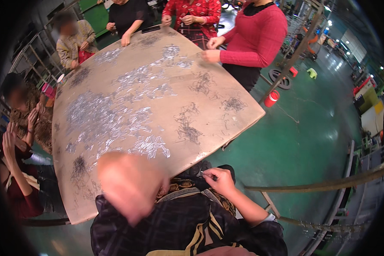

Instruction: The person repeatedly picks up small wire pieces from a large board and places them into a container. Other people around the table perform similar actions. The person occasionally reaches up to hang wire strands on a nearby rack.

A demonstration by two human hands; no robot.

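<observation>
My left hand (pixel 130 181) is smeared by motion over the near edge of the table, so its fingers cannot be made out. Low at the front, beyond the table's edge, my right hand (pixel 219 180) is closed in a pinch. A small shiny metal piece (pixel 201 173) shows at its fingertips, too small to name exactly. Many small silver metal clips (pixel 149 147) lie loose on the tabletop just past my left hand. Thin dark wire pieces (pixel 188 132) lie in tangled clusters to their right, with another dark cluster (pixel 79 168) at the near left.
A large tan table (pixel 226 85) fills the middle. Several people stand or sit around it, including one in a red sweater (pixel 260 38) at the far right. A red bucket (pixel 272 98) stands on the green floor (pixel 294 141). A metal rail (pixel 324 185) runs along my right.
</observation>
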